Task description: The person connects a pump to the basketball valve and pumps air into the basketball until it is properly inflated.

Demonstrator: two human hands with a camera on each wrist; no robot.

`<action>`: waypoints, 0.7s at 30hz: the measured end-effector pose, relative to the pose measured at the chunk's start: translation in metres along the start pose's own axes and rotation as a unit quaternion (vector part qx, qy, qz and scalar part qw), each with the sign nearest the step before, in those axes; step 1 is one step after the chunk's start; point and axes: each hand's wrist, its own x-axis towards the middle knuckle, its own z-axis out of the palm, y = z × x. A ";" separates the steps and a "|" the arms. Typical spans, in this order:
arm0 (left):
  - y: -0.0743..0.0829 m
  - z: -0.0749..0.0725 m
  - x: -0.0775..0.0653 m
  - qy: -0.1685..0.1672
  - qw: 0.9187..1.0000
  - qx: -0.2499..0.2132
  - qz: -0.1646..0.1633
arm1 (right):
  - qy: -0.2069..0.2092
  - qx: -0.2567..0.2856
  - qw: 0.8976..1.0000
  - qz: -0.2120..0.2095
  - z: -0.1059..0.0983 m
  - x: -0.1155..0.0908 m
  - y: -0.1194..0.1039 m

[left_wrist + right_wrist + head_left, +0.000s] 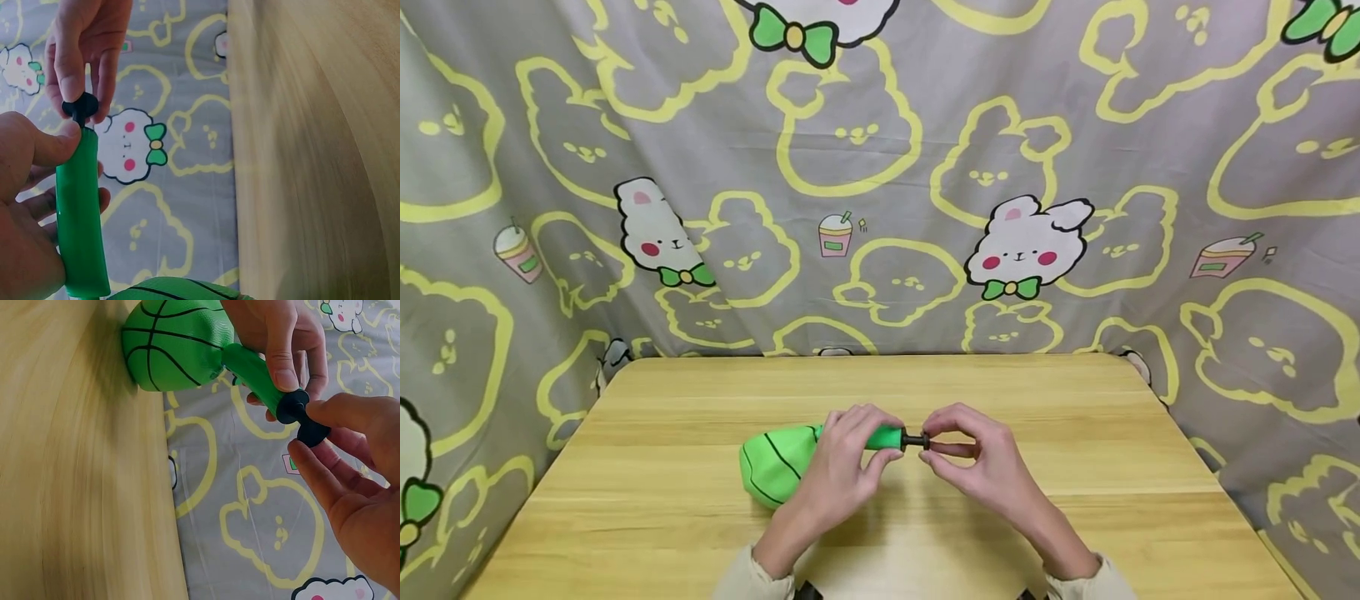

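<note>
A green hand pump (887, 438) lies crosswise in front of me, its far end joined to a soft, partly inflated green ball (775, 462) with black basketball lines. My left hand (842, 462) grips the pump's green barrel (81, 219), thumb near its black end cap (289, 406). Fingers and thumb of my right hand (992, 462) pinch the round black handle (312, 434) at the end of the plunger. A short length of black rod shows between cap and handle. Part of the barrel is hidden behind the left hand.
Both hands work above a light wooden table (1060, 533). Behind it and at both sides hangs a grey curtain (880, 217) printed with yellow outlines and white rabbit heads. Pale sleeves (1093, 579) reach the wrists.
</note>
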 end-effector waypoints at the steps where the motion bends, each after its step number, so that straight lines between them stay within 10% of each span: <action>1: 0.000 0.000 0.000 -0.002 1.000 -0.002 0.003 | 0.001 -0.002 1.000 -0.005 0.000 0.000 0.000; 21: -0.002 -0.008 0.002 -0.008 1.000 -0.020 0.003 | -0.035 -0.037 0.998 0.023 -0.032 -0.003 -0.019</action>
